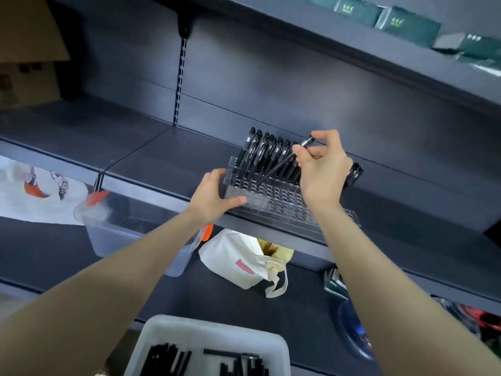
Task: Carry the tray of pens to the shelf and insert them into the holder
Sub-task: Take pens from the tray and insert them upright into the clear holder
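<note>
Step in hand: filling the holder one pen at a time; the rear of the grid is stocked, while the nearer holes are open.
Left hand: the left hand [214, 194] grips the left end of the clear acrylic holder [284, 204], fingers curled over its front edge, probably to stop it sliding when a pen is pushed in.
Right hand: the right hand [322, 169] pinches a slim black pen [282, 165] near its capped top between thumb and fingertips. The pen slants down and to the left, its tip close over the grid.
Unclear: something dark shows behind the right hand; whether it is spare pens cannot be told.
Holder: it sits at the front edge of the dark grey metal shelf [135, 158], within easy reach.
Standing pens [265, 156]: upright, caps up, packed along the back, so the front stays free for later ones.
Supply: the white plastic tray [206, 329] rests below, near the person, with loose black pens [168, 359] lying flat in it.
Progress: judged partway, with many pens left.
</note>
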A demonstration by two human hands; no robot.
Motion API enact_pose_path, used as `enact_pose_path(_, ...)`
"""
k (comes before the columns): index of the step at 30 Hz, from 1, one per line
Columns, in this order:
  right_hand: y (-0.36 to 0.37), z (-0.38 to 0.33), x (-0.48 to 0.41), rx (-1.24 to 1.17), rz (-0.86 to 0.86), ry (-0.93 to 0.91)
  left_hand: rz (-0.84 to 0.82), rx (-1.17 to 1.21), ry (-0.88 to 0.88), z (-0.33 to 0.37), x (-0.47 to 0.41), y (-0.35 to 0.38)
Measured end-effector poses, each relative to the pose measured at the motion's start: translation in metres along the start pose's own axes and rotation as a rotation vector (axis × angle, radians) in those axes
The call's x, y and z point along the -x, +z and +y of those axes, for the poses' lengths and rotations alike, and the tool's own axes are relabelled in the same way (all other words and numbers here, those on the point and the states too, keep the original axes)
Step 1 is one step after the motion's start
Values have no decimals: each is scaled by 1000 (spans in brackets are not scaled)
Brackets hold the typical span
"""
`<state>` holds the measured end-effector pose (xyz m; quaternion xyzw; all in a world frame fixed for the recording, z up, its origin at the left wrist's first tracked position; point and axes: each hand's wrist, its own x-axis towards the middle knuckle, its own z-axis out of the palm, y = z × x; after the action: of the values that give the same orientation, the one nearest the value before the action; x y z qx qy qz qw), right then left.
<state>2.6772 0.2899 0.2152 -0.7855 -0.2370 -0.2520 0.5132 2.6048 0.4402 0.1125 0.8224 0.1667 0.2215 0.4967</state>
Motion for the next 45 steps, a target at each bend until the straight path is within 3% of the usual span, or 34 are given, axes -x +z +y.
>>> enact_pose_path(5,12,7,-13,86,-27,-53,-79,12,11,-17,-15,5)
enact_pose_path(14,34,16,-9,198,-136,-121,-1,-14,41,-28,-20,10)
enact_pose_path(31,39,14,-11,324,-382,-144,-7,-27,25,-24,-15,9)
enact_pose_path(45,28,5,16,328,-350,-70,-5,-143,23,-22,5,9)
